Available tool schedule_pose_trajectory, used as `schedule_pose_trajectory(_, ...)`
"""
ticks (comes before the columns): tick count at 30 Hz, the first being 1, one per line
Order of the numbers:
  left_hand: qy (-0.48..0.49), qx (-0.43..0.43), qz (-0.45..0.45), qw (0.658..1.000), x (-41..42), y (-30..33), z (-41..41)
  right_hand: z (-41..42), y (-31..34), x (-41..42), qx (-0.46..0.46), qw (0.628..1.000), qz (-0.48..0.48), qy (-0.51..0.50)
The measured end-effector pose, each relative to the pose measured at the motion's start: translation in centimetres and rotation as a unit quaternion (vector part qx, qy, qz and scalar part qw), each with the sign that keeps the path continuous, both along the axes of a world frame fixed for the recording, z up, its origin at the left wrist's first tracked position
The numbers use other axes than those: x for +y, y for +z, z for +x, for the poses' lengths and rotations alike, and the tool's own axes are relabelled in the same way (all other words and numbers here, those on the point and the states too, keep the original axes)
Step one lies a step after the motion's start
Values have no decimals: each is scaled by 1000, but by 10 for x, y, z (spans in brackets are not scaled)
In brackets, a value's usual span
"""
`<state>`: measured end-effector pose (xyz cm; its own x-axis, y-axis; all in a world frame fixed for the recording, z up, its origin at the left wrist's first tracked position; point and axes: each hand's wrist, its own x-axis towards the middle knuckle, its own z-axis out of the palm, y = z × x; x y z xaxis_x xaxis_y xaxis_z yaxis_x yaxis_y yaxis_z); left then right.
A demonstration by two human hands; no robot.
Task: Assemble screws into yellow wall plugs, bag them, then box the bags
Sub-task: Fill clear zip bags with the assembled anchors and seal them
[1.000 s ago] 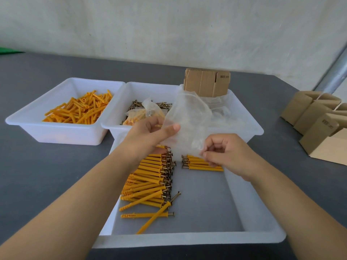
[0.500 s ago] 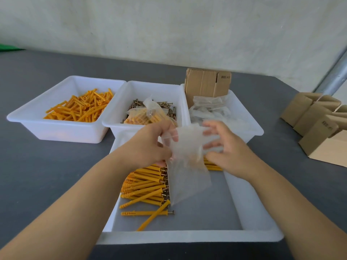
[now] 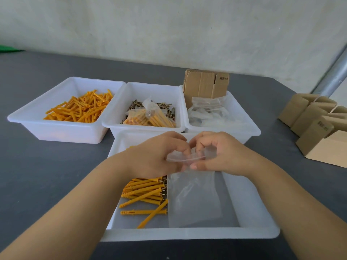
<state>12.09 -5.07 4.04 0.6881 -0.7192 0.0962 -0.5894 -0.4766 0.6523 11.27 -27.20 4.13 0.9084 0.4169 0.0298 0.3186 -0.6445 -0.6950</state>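
Note:
A clear plastic bag (image 3: 194, 199) hangs mouth-up over the near white tray (image 3: 187, 234). My left hand (image 3: 157, 158) and my right hand (image 3: 219, 154) pinch its top edge from either side, fingertips close together at the mouth. Below and left of the bag, several yellow wall plugs with screws in them (image 3: 146, 192) lie in the tray. A filled bag of plugs (image 3: 150, 117) rests on the loose screws in the middle tray (image 3: 142, 128).
At far left stands a tray of bare yellow plugs (image 3: 82, 107). The far right tray (image 3: 244, 128) holds empty clear bags (image 3: 208, 113) and flat cardboard (image 3: 205, 84). Folded cardboard boxes (image 3: 319, 124) sit on the dark table at right.
The bag came down from in front of the far trays and now hangs over the near tray. Both hands have closed in on its top edge.

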Motion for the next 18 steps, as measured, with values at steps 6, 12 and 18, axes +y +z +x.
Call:
schedule_pose_trajectory(6,57,-6,90,994,12,7,3,-4,13,-4,94,995,18,3)
schedule_pose_trajectory(12,100,21,19,995,36,30,3,6,5,3,81,978,100,-162)
schedule_pose_trajectory(18,212,10,1,977,62,40,5,-14,-10,24,35,991,-125,42)
